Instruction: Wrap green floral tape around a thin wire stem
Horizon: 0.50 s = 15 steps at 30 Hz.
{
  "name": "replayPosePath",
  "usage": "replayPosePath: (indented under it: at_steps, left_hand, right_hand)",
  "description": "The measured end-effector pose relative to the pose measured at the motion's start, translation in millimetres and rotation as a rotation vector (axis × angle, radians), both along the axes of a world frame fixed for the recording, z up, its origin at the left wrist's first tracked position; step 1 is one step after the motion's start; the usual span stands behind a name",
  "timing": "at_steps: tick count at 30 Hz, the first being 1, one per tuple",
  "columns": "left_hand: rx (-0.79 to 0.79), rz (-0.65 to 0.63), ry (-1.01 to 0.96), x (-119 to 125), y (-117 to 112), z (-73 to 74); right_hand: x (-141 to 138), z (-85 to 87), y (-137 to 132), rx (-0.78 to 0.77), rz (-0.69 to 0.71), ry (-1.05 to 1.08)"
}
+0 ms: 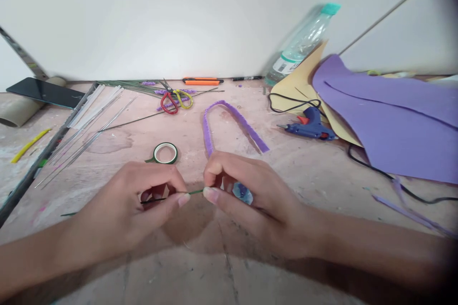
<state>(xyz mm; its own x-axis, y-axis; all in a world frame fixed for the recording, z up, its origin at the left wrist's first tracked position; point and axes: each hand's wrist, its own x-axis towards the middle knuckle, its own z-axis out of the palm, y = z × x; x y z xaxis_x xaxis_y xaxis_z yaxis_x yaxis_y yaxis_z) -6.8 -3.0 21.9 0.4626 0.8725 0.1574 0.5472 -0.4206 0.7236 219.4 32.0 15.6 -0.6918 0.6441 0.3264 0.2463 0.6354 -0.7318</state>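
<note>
A thin green floral wire (195, 192) spans the small gap between my two hands. My left hand (143, 209) pinches it between thumb and forefinger, and its darker length runs back under the palm. The other end sits in the closed fingertips of my right hand (250, 195). From behind those fingers a purple fringed foam strip (236, 113) loops up and over the table; whether they grip it is hidden. A roll of green floral tape (165, 153) lies just beyond my left hand. Something shiny and bluish (242, 193) shows beneath my right palm.
Red-and-yellow-handled scissors (175, 100), an orange cutter (202, 81) and green stems lie at the back. Bare wires (89, 143) and a phone (45, 91) are left. A blue glue gun (309, 126) with cord, purple foam sheets (390, 124) and a leaning bottle (300, 47) stand right.
</note>
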Motion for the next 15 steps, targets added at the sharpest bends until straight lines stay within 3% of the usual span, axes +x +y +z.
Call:
replayPosePath:
  at_steps: [3,8,12,15]
  left_hand:
    - [0.093,-0.018,0.029,1.6,-0.3,-0.8]
    - [0.086,0.011,0.019,-0.8,2.3,-7.9]
    - [0.139,-0.001,0.041,0.8,2.1,-15.2]
    - [0.198,-0.073,0.139,-5.4,9.7,-10.4]
  right_hand:
    - [-0.6,-0.5,2.8,0.048,0.017,-0.042]
    - [-1.0,-3.4,7.6,0.096,0.025,-0.157]
    - [-2.9,-6.1,8.3,0.050,0.027,-0.195]
    - [-4.2,-10.6,8.5,0.005,0.013,-0.193]
